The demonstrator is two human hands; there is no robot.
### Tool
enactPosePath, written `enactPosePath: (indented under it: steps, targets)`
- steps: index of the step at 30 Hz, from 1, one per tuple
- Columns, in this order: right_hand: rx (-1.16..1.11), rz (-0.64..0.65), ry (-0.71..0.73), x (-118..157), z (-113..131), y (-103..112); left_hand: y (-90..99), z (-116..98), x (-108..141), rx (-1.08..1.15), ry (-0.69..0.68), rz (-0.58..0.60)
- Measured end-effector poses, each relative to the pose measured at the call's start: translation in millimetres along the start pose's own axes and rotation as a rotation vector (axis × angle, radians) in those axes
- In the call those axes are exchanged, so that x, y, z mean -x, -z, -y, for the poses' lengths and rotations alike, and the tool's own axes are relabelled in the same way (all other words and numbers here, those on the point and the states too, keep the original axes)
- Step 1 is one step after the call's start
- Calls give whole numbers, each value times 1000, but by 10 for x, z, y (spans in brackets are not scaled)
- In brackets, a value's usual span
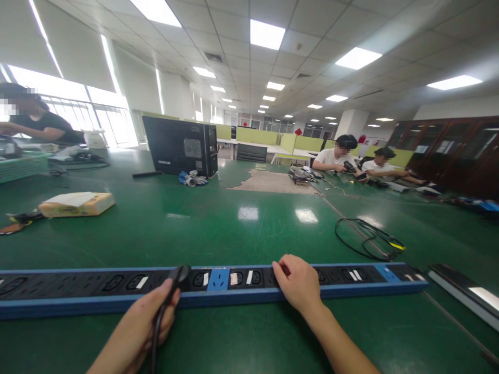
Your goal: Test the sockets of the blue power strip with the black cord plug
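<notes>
A long blue-framed power strip [249,297] lies across the green table in front of me, with black sockets, a blue socket [219,279] near its middle and several small white stickers. My left hand [150,317] is closed around a black power plug [181,276], held at the strip left of the blue socket. Whether the plug sits in a socket I cannot tell. Its black cable [156,335] hangs down past my palm. My right hand [299,283] rests on the strip right of the middle, fingers curled; anything inside them is hidden.
Beyond the strip lie a coiled black cable [366,239], a tissue pack [78,204] and gloves [192,178] beside a black computer case [181,148]. A dark bar with pale sides [463,291] lies at right. Co-workers sit at the far right and left.
</notes>
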State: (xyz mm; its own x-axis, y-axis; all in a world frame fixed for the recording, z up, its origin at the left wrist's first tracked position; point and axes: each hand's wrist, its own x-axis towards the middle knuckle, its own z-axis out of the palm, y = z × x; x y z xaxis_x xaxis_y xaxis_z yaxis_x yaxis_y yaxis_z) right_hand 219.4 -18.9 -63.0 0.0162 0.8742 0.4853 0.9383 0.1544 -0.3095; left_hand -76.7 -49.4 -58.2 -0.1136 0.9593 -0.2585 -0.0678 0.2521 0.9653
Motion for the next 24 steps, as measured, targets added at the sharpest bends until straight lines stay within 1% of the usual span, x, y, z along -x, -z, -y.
enactPosePath:
  steps: [1,2,3,4,7,9,11,13,15,18,21,24]
  targets:
    - [4,-3,1,1,-2,0,-118,17,44,14,45,125]
    - [6,-7,1,2,-4,-1,-248,26,89,-8,44,215]
    - [7,-10,1,3,-6,-1,-383,24,130,-27,44,286]
    - [6,-13,0,5,-8,0,-514,13,165,-34,33,323]
    - [-3,-14,2,8,-10,2,-841,-58,214,-46,44,374]
    - [-8,-10,3,9,-9,6,-986,-104,208,-46,63,397]
    - [-16,-6,6,9,-9,10,-1076,-131,190,-29,71,405]
    - [-29,-6,8,9,-14,14,-1111,-137,180,-5,70,391]
    - [-44,-7,4,10,-21,18,-1087,-131,185,11,63,356]
    - [-55,-4,4,12,-25,22,-977,-131,207,41,44,272]
    - [-52,-4,16,14,-17,30,-863,-166,201,113,32,160]
    - [-57,-6,14,18,-6,37,-772,-228,142,216,-27,77]
